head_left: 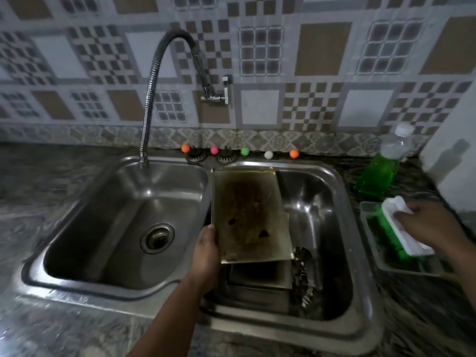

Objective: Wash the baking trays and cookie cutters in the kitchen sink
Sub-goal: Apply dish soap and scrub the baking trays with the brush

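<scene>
The double-bowl stainless sink [342,191] serves as the reference for all positions.

Left hand [206,249]: positioned over the divider between the two bowls, at the near-left edge of the right bowl. It grips the stained baking tray [249,215] at the tray's near-left corner, thumb on the upper face, remaining fingers hidden beneath. The tray extends away from the grip toward the back wall of the right bowl, tilted, with its dark burnt patch facing up.

Below the held tray, in the right bowl, lies a second metal tray [260,276]. Just right of it sit small metal pieces [305,274], probably cookie cutters; blur prevents confirmation.

Right hand [422,222]: located right of the sink, over a clear plastic dish [371,243] on the countertop. Its fingers are curled onto the white back of a green-bristled scrub brush [401,228] resting in that dish.

Behind the dish, at the sink's far-right corner, stands a bottle of green dish liquid [381,171].

The left bowl holds only its drain strainer [157,238]. The flexible faucet [154,99] arches above the left bowl.
</scene>
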